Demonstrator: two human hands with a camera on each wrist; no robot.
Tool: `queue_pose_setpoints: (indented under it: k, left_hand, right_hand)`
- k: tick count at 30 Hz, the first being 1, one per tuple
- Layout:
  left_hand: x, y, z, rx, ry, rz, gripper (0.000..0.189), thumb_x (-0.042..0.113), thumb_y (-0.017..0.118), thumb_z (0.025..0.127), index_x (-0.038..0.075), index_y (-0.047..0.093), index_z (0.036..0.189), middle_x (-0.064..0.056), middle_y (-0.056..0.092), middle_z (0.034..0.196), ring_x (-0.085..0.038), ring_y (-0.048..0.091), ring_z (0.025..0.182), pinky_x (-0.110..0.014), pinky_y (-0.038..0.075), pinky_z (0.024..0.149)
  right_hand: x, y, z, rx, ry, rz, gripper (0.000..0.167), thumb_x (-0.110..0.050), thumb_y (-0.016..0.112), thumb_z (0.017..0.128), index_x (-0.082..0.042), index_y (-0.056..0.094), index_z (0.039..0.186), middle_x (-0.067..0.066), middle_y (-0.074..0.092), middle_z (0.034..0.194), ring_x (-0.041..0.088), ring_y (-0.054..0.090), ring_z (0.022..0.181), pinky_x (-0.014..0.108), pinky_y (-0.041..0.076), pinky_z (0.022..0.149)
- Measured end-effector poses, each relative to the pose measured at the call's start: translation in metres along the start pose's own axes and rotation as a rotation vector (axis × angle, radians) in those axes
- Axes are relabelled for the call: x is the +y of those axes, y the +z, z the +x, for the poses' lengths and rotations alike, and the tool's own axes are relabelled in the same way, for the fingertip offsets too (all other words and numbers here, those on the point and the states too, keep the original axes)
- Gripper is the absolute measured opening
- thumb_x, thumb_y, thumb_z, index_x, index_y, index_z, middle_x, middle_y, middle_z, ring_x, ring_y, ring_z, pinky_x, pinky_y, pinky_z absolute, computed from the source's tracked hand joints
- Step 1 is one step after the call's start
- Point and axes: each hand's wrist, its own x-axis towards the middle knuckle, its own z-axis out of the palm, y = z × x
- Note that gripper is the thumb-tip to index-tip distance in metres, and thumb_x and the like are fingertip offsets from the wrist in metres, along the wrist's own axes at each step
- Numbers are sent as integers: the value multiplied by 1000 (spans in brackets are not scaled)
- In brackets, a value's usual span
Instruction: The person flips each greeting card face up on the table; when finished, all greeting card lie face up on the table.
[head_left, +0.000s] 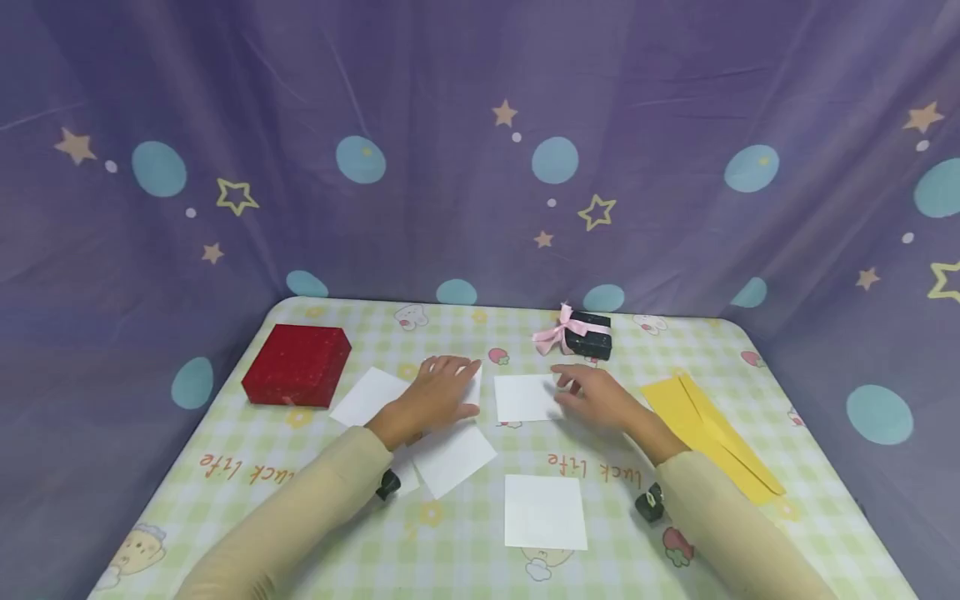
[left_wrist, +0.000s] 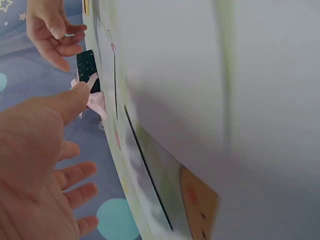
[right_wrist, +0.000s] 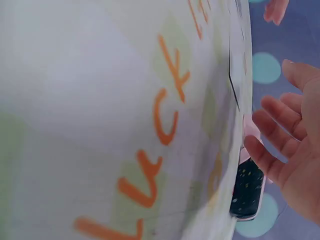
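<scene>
Several white square cards lie on the checked tablecloth. My left hand [head_left: 433,398] is over a cluster of them, palm down, covering part of a card at the back; another card [head_left: 453,458] sticks out below it. In the left wrist view the fingers of that hand [left_wrist: 35,155] are spread and hold nothing. My right hand [head_left: 597,398] is at the right end of a separate white card [head_left: 525,398], its fingertips overlapping the edge. The right wrist view shows this hand [right_wrist: 300,135] with loosely bent fingers and nothing in them. A further card [head_left: 545,512] lies nearer the front.
A red box [head_left: 298,365] stands at the back left. At the back, right of the middle, sits a small black box [head_left: 597,342] with a pink ribbon bow [head_left: 558,332]. A yellow envelope [head_left: 712,433] lies on the right. A purple curtain [head_left: 450,83] hangs behind the table.
</scene>
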Motion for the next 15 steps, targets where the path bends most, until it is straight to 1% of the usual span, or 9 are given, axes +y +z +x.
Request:
queue_pose_setpoints:
  k: [2,4,8,10,15]
  left_hand:
    - [1,1,10,30,14,-5,77,46,70,94,9,41,155,-14,48,151,-36,43,140,-59,31,116]
    - [2,2,20,41,21,6,76,47,70,93,9,44,153,-13,52,147,-34,46,136,-56,35,114]
    - [7,6,36,33,19,2,76,48,71,92,7,47,151,-14,55,142,-34,49,131,-54,39,110]
    - [9,11,40,15,17,15,75,50,71,91,7,50,149,-14,56,141,-34,50,130,-53,40,108]
    - [15,24,41,-41,18,53,73,56,69,90,7,56,142,-14,57,138,-32,51,124,-50,43,103]
  right_hand:
    - [7,-2,9,-8,42,45,48,-20,69,96,-1,59,139,5,74,104,14,68,88,35,55,83]
    - [14,-4,16,-17,75,70,48,-21,69,96,-1,59,139,4,74,100,12,67,86,34,54,82]
    - [25,-4,26,-41,122,140,48,-23,71,95,-4,61,138,3,72,96,13,65,86,34,52,85]
    - [29,-1,28,-69,132,164,47,-23,71,95,-6,61,137,2,71,95,12,62,85,31,50,84]
    - [34,6,27,-150,155,212,48,-20,74,93,-8,62,137,-1,66,89,10,53,75,24,43,69]
